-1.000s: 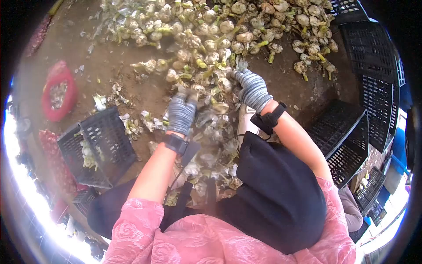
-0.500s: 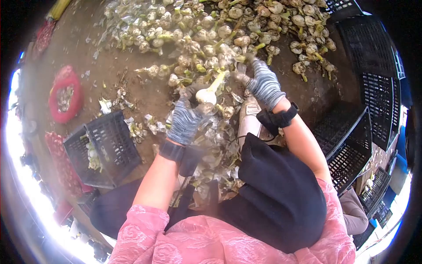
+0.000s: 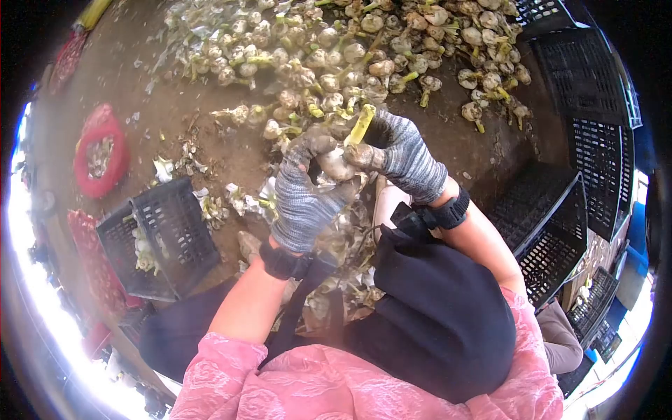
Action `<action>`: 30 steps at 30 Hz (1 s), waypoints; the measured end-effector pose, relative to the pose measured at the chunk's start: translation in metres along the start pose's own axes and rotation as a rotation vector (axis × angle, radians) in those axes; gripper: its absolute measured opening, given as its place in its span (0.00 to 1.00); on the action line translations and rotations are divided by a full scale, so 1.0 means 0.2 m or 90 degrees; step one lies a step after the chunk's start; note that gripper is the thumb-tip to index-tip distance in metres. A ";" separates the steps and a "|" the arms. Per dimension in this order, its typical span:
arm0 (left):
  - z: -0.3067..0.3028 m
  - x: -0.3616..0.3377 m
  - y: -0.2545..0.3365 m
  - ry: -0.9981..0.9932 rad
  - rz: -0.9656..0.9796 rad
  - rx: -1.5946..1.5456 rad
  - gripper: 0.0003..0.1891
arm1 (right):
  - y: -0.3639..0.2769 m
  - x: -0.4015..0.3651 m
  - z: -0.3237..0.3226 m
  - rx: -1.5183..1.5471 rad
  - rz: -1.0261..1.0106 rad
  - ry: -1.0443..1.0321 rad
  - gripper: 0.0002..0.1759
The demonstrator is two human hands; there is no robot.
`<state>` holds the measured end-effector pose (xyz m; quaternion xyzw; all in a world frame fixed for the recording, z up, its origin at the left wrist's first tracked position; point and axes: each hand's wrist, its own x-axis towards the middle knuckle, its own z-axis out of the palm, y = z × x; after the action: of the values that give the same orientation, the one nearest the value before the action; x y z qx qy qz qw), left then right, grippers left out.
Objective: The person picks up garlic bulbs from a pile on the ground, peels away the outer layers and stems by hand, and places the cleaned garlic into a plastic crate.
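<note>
Between my two gloved hands, in front of my lap, is a pale garlic bulb [image 3: 336, 165] with a thick yellow-green stem [image 3: 360, 124] pointing up and slightly right. My left hand [image 3: 301, 196], in a grey striped glove with soiled fingertips, is closed around the bulb from the left and below. From the right, my right hand [image 3: 413, 157], gloved alike, presses its thumb and fingers on the bulb near the base of the stem. Its far fingers are partly hidden behind the stem. Loose garlic skins [image 3: 343, 234] lie beneath my hands.
A large heap of untrimmed garlic [image 3: 315, 63] spreads over the brown ground ahead. At left stand a black crate [image 3: 178, 234] with some garlic and a rolled-down red mesh bag [image 3: 105, 178]. Black crates [image 3: 539, 203] are stacked along my right side.
My right hand has come back from the edge of the heap to the bulb in my left hand. Both hands now meet on it, and my left hand has turned inward.
</note>
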<state>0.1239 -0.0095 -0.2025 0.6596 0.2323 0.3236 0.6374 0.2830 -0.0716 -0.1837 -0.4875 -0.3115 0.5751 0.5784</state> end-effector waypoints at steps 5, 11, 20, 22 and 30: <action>0.00 0.00 0.05 0.011 0.004 -0.070 0.30 | 0.00 0.00 -0.01 0.029 -0.029 -0.046 0.22; -0.03 0.00 0.05 0.022 0.062 -0.028 0.29 | -0.03 0.00 0.01 0.037 -0.001 -0.059 0.18; -0.08 0.00 0.10 0.104 -0.402 -0.518 0.29 | 0.03 0.02 -0.01 -0.276 -0.157 0.009 0.12; -0.06 0.01 0.10 0.111 -0.394 -0.495 0.30 | 0.03 0.03 0.01 -0.231 -0.145 0.030 0.12; -0.12 0.02 0.11 0.053 -0.313 -0.213 0.31 | 0.02 0.00 0.00 -0.136 -0.089 -0.041 0.11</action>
<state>0.1065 0.0074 -0.1801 0.4560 0.3542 0.2200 0.7863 0.2814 -0.0716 -0.1878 -0.5046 -0.4224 0.5124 0.5517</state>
